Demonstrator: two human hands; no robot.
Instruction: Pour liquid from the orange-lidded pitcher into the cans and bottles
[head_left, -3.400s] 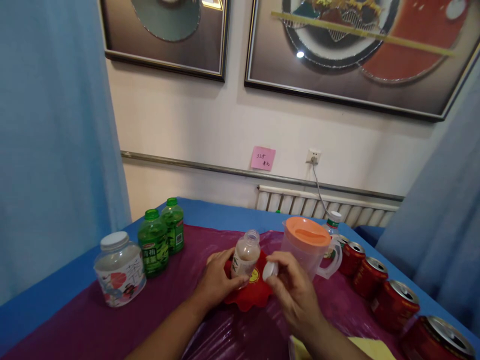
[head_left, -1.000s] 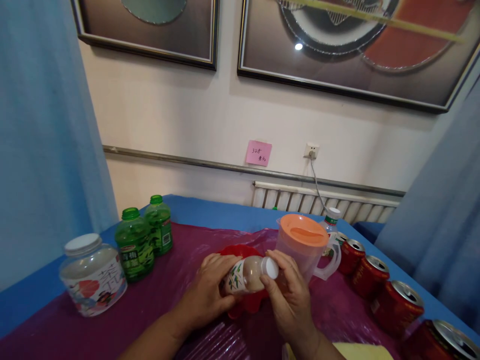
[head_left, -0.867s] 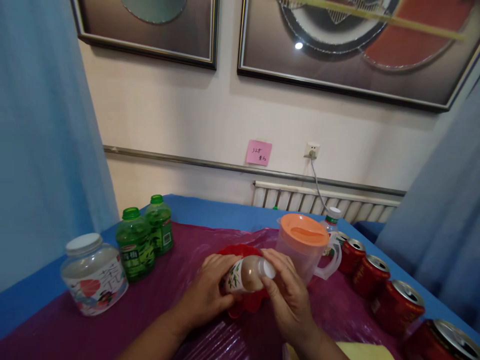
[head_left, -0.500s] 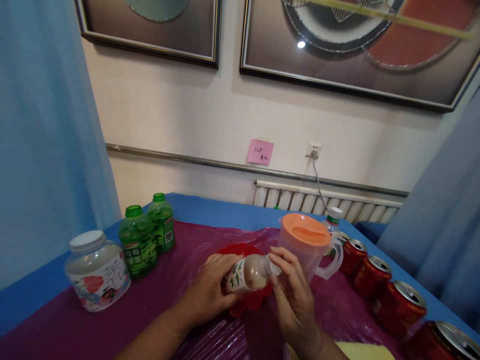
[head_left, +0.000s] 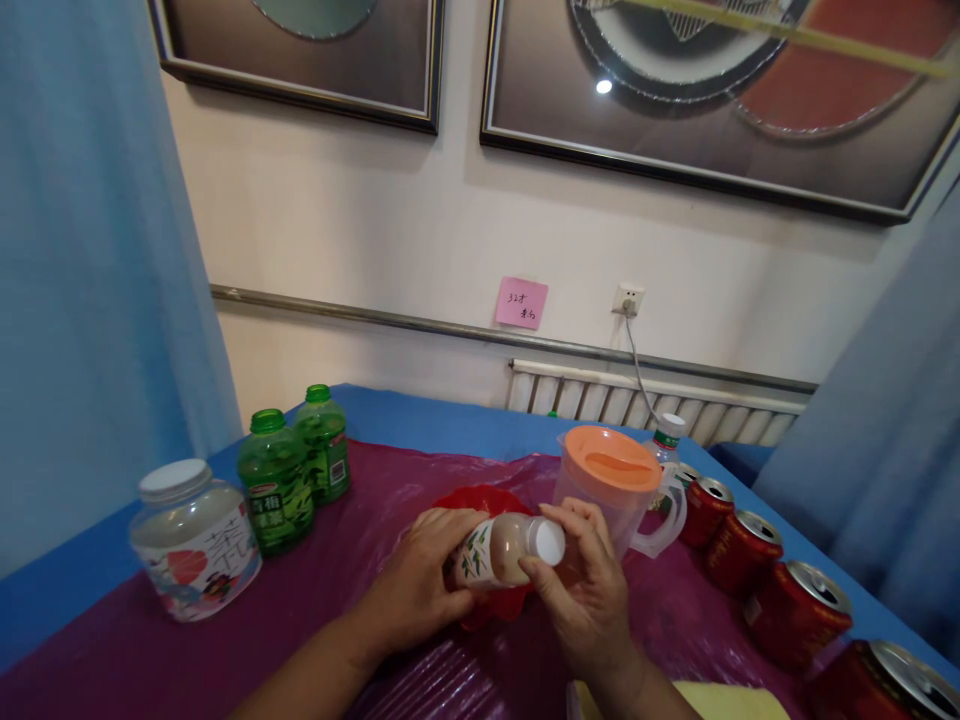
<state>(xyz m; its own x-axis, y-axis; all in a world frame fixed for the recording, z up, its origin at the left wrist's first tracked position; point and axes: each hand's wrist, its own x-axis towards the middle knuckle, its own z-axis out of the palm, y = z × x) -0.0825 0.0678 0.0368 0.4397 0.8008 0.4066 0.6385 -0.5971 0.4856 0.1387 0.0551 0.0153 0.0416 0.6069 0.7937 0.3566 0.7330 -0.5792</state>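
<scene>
My left hand (head_left: 416, 565) is wrapped round a small clear bottle (head_left: 510, 545) with a white label and green leaf print. The bottle lies tilted, its white cap (head_left: 549, 541) turned to the right and partly toward me. At the cap, the thumb and index finger of my right hand (head_left: 589, 590) sit on opposite edges, the other fingers curled behind. Under the bottle is a red scalloped bowl (head_left: 480, 497), largely hidden by my hands. A clear pitcher with an orange lid (head_left: 611, 460) stands just beyond my right hand.
To the left stand a wide jar with a white lid (head_left: 196, 545) and two green bottles (head_left: 275, 485) (head_left: 322, 445). Several red cans (head_left: 796, 615) line the right edge, near a white-capped bottle (head_left: 667, 432). Purple plastic sheeting (head_left: 315, 600) covers the blue table; yellow material (head_left: 727, 700) lies in front.
The bottle's cap has turned more toward me and shows its top. My right thumb and fingers have shifted around the cap. My left hand has stayed in place on the bottle.
</scene>
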